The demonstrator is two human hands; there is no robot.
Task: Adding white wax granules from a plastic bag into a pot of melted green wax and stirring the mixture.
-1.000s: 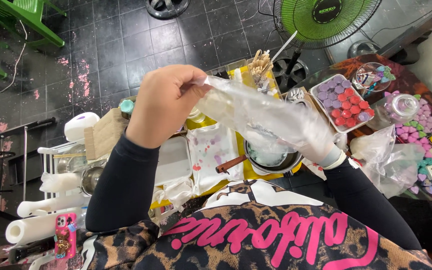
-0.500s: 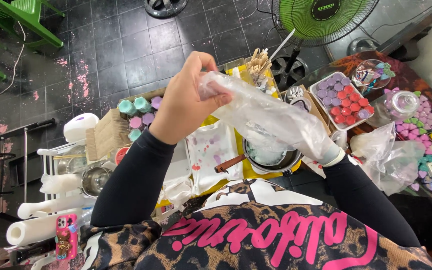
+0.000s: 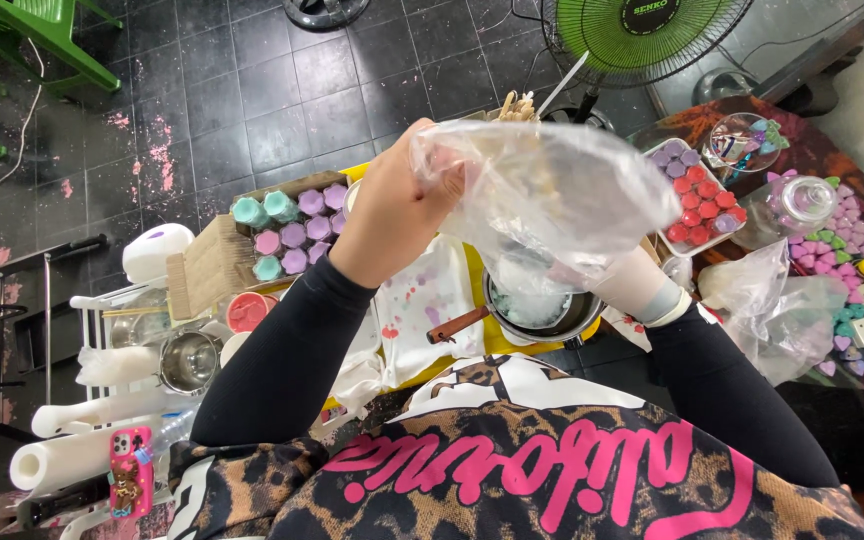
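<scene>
Dark tiled floor (image 3: 252,90) with pink stains fills the far left; a green fan (image 3: 642,30) stands far right. You work over a cluttered yellow-topped table (image 3: 472,265) with a paint-spotted white cloth (image 3: 422,300) on it.

Containers: a cardboard box (image 3: 214,262) left of centre holds teal, pink and purple capped jars (image 3: 292,235). A tray (image 3: 697,195) at right holds red and purple round pieces. A small saucepan (image 3: 537,305) with a wooden handle sits near the middle, whitish stuff inside. A metal cup (image 3: 190,360) sits on the white rack at near left, by paper rolls (image 3: 62,455) and a pink phone (image 3: 130,470). A glass jar (image 3: 797,205) and loose plastic bags (image 3: 777,315) lie far right.

Your left hand (image 3: 397,215) pinches the upper left end of a clear plastic bag (image 3: 542,190), fingers closed on the film. Your right hand (image 3: 627,280) is mostly hidden behind the bag; it seems to grip the lower right end, but you cannot tell how the fingers sit.

The bag hangs in the air just above the saucepan. Its long axis runs from upper left down to lower right, low end toward the pan.
</scene>
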